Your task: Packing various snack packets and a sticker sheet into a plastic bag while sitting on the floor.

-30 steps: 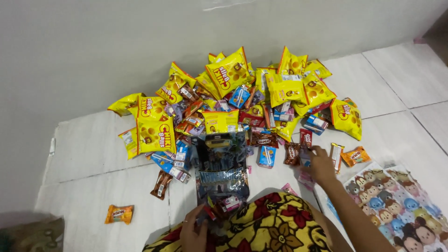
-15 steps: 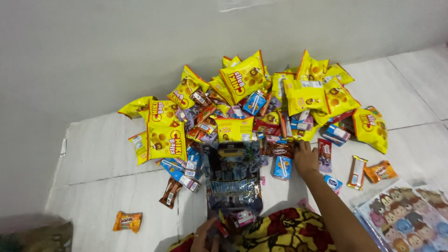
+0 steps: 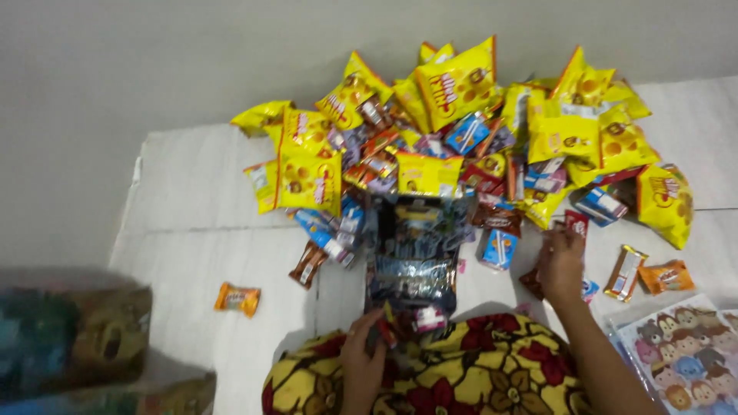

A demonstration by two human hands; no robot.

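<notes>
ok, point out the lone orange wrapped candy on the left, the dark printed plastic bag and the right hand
lone orange wrapped candy (image 3: 237,298), head view, wrapper's middle
dark printed plastic bag (image 3: 413,265), head view, front panel
right hand (image 3: 561,265), head view, back of hand

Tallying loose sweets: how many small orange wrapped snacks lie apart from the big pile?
2. One orange packet lies alone on the floor, left of the pile; another lies at the right, beside a brown-and-white bar. Others may be buried.

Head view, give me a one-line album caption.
Right hand among floor snack packets; left hand holds dark gift bag.
</notes>
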